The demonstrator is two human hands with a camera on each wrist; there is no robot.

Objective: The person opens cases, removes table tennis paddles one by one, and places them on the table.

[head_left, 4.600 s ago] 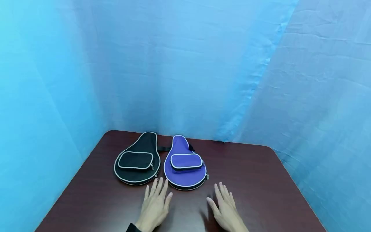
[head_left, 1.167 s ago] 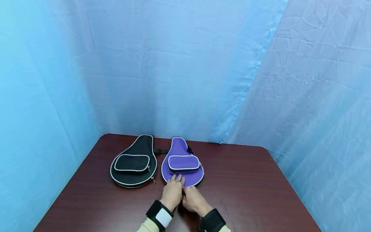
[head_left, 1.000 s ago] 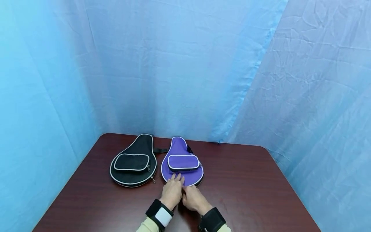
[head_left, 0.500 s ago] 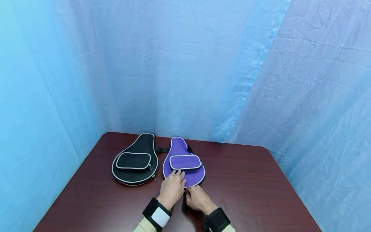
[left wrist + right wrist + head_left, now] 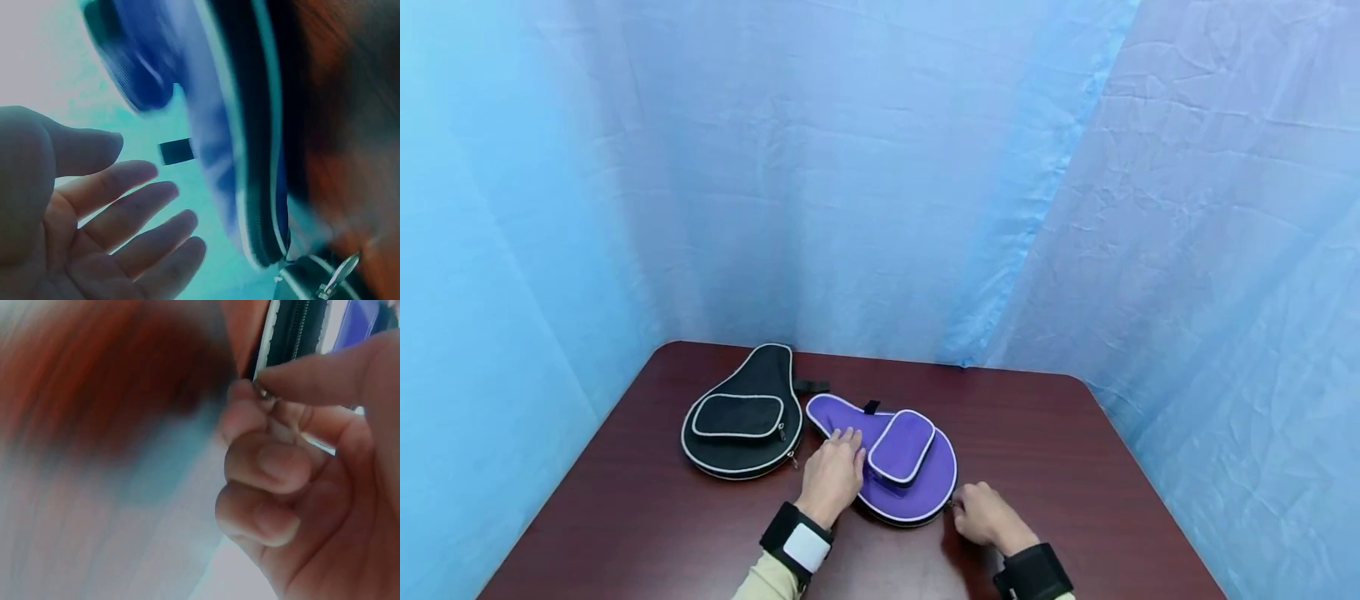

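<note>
A purple table tennis bat case (image 5: 936,467) with white piping lies slantwise on the table, its neck to the left and its pocket facing up. My left hand (image 5: 831,475) is at the near side of its neck, fingers extended; the left wrist view shows them loosely bent beside the case. At the round end's near right edge is my right hand (image 5: 988,517). There its thumb and index finger pinch a small metal zipper pull (image 5: 265,394), mostly hidden by the fingers. The zipper (image 5: 300,328) runs along the case's dark side.
A black bat case (image 5: 741,454) with white piping lies just left of the purple one, its strap (image 5: 811,386) reaching toward the purple neck. The dark reddish-brown table (image 5: 1075,467) has blue curtains (image 5: 880,183) behind it and at both sides.
The purple case has turned, its neck swinging left and its round end shifting right. My right hand has moved right with the zipper pull; my left hand has shifted slightly left. The black case stays put.
</note>
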